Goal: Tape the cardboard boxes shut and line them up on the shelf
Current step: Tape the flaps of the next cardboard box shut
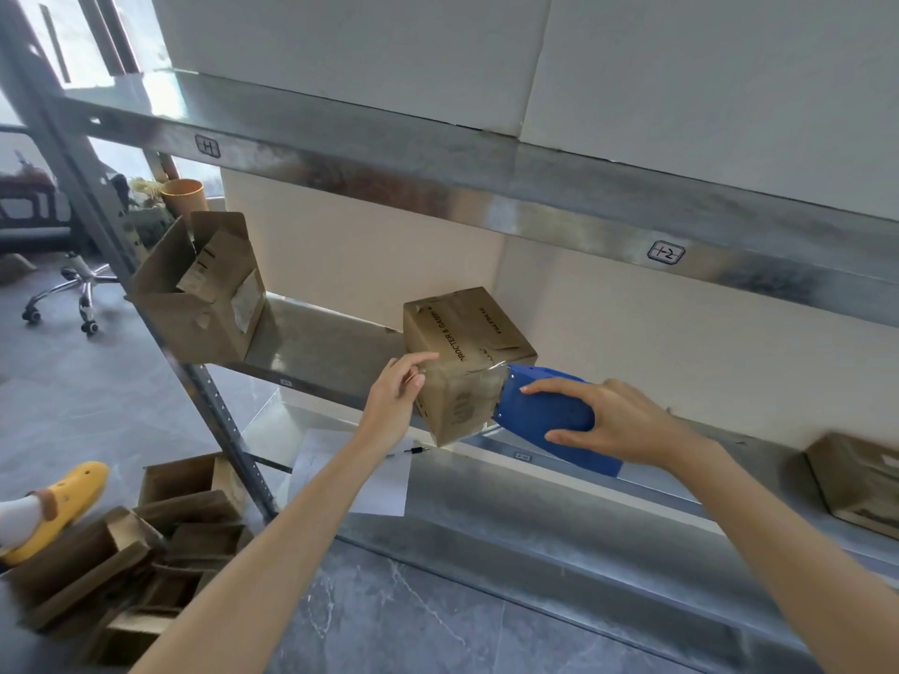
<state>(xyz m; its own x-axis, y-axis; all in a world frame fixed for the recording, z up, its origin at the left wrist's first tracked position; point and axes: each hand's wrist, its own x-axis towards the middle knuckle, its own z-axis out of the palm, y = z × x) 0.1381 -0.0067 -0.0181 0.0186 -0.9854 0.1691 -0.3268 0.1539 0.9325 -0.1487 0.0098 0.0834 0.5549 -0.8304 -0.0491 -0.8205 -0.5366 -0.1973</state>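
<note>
A closed cardboard box [464, 333] with printed lettering sits at the front edge of the middle metal shelf [321, 342]. My left hand [396, 396] rests against the box's front left corner, thumb and fingers on the cardboard. My right hand [618, 420] grips a blue tape dispenser [540, 411], whose mouth is pressed to the box's front right edge where clear tape stretches across the front face. An open box [194, 289] with raised flaps stands at the shelf's left end. Another closed box [856, 479] sits at the far right on the shelf.
An upper shelf beam [438, 182] marked with labels runs overhead. A sheet of paper [360, 474] with a pen lies on the lower shelf. Several open boxes [136, 552] crowd the floor at lower left beside a foot in a yellow shoe [63, 498]. An office chair base [73, 294] stands behind.
</note>
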